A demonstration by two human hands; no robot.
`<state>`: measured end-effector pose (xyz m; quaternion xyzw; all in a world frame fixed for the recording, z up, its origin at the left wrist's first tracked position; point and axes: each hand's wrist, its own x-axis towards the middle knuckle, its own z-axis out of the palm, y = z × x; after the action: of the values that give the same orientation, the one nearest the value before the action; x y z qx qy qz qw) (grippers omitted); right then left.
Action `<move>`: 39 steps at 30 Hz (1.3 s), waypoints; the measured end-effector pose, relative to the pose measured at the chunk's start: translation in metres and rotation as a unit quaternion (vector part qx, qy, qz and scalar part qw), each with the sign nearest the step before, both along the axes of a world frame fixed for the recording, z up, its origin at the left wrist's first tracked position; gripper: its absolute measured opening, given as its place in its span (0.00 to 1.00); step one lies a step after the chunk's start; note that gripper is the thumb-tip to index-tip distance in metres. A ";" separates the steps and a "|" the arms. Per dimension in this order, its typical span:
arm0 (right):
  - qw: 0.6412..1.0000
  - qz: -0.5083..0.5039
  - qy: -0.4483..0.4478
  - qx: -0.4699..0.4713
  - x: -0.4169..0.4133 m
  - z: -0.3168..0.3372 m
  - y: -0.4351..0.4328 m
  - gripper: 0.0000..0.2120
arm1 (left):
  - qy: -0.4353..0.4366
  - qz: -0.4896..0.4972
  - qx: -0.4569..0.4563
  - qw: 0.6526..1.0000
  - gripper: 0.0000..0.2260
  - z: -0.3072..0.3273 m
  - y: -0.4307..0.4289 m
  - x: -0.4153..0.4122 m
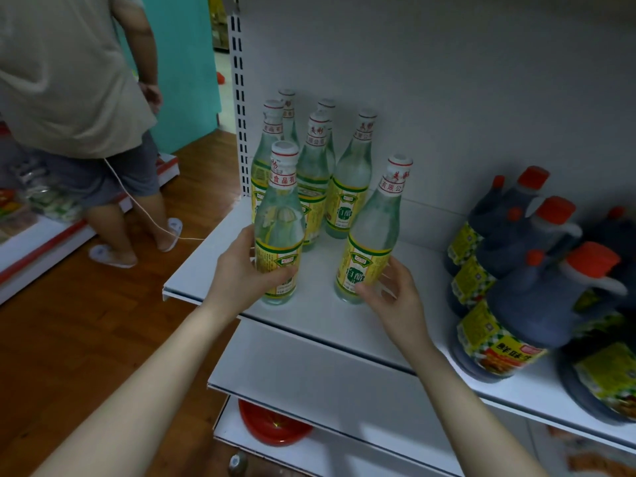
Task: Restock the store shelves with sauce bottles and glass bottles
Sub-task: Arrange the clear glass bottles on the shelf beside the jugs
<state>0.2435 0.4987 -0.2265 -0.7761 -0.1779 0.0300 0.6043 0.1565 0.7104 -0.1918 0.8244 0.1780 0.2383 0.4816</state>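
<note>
nearest to me are two bare forearms reaching in over the front lip of the white shelf [327, 321]. the left hand [241, 266] is wrapped round the lower body of a glass bottle [280, 218] at the near left of the shelf, with the thumb lying across its yellow label. the bottle stands upright, and its base looks to be on the board. the right hand [395, 294] has thumb and fingers curled round the foot of a second glass bottle [373, 228] just to the right. the hold looks loose, and i cannot tell whether that bottle's lean is real or only the wide lens.

behind them, toward the far left corner against the back panel, five matching bottles [347, 187] stand packed close together. well apart on the right sit dark sauce jugs [526, 297] with red caps.

to my eye these bottles are full of clear liquid, so heavy for their size. they are rigid and slick on the bare glass, and would break if knocked together. the paper label gives the better purchase, so the wide lower body is the place to hold, not the slim neck. being tall and narrow, they would tip easily, and each wants setting flat with a little gap from its neighbours.

another person [69, 80] stands far left on the wooden floor.
</note>
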 end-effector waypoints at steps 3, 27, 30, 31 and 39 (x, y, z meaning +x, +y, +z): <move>1.000 -0.003 -0.023 -0.020 0.002 -0.004 0.012 0.31 | -0.001 -0.001 -0.004 1.000 0.31 -0.001 0.000 0.000; 0.999 -0.021 -0.022 -0.021 0.069 -0.008 0.083 0.33 | -0.004 0.001 -0.010 1.000 0.28 0.001 0.000 -0.001; 1.000 -0.020 -0.016 -0.013 0.071 -0.007 0.085 0.33 | -0.002 0.001 -0.012 1.000 0.28 0.001 0.000 -0.001; 1.000 -0.016 -0.014 -0.012 0.071 -0.007 0.084 0.33 | -0.002 0.000 -0.013 1.000 0.28 0.001 0.000 -0.001; 0.999 -0.043 0.028 -0.011 0.069 -0.017 0.081 0.28 | -0.003 -0.004 -0.006 1.000 0.30 -0.002 0.001 -0.001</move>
<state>0.3128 0.5800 -0.2432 -0.7885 -0.1268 0.0271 0.6012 0.1560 0.7112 -0.1936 0.8215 0.1752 0.2378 0.4877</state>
